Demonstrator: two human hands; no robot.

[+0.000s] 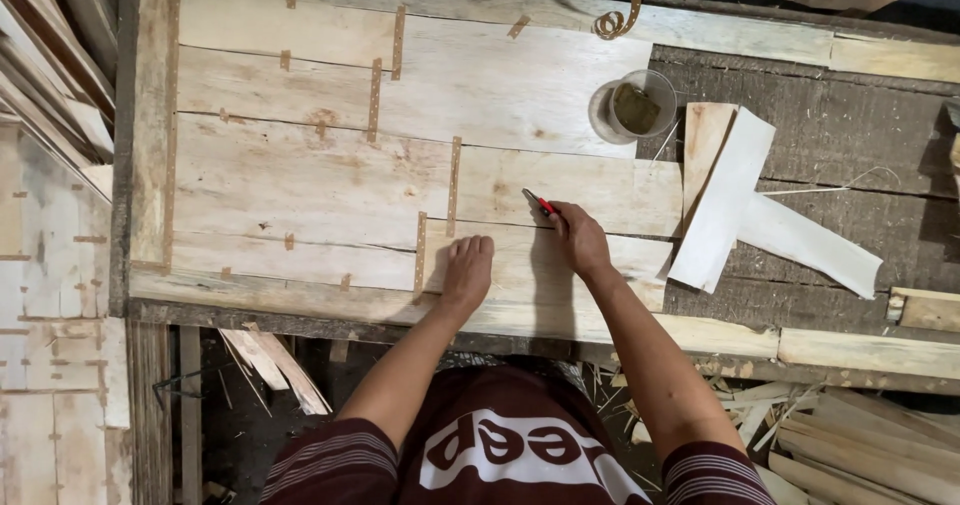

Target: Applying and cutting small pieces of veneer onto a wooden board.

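Note:
A large sheet of pale wood veneer (300, 165), pieced together from several strips joined by brown perforated tape, lies flat on a worktable. My left hand (468, 270) presses flat on the veneer near its front edge, fingers together. My right hand (578, 237) grips a small cutter with a red handle (538, 203), its blade tip resting on a seam between two veneer strips.
A clear plastic cup (632, 108) holding a dark object stands at the back right. Loose veneer offcuts (745, 205) lie on the dark table surface to the right. A curl of tape (612, 20) hangs at the far edge. Stacked veneer sheets (50, 315) sit left; scraps litter the floor below.

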